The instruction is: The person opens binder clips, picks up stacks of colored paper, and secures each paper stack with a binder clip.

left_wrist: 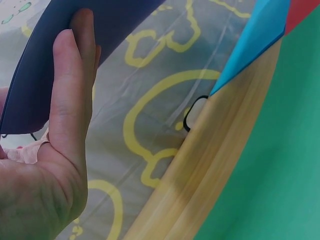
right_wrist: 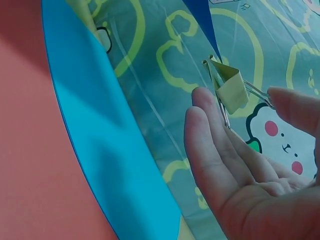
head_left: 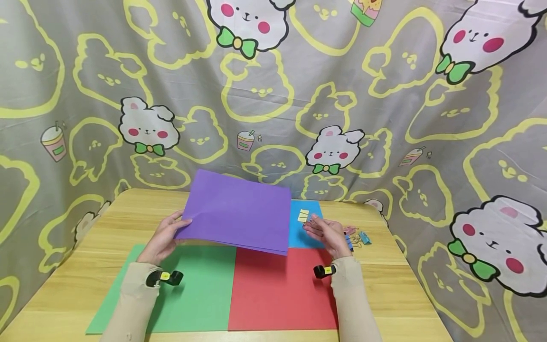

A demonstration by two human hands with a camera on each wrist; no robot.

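Note:
My left hand [head_left: 164, 237] grips the left edge of a purple sheet stack [head_left: 239, 211], thumb on top and fingers underneath. The stack is raised and tilted above the table, and two edges show along its near side. To its right, my right hand [head_left: 329, 235] pinches a yellow binder clip [right_wrist: 232, 90] by its wire handles, between the thumb and the fingers. The clip's mouth points toward the stack, and in the right wrist view a corner of the sheets comes down right at it. In the left wrist view, my fingers lie flat against the stack's underside.
A green sheet [head_left: 192, 289] and a red sheet [head_left: 282, 294] lie side by side on the wooden table [head_left: 401, 285]. Behind the red one is a blue sheet [head_left: 299, 235]. Several loose binder clips [head_left: 364, 237] lie right of my right hand. A patterned curtain [head_left: 265, 109] hangs behind.

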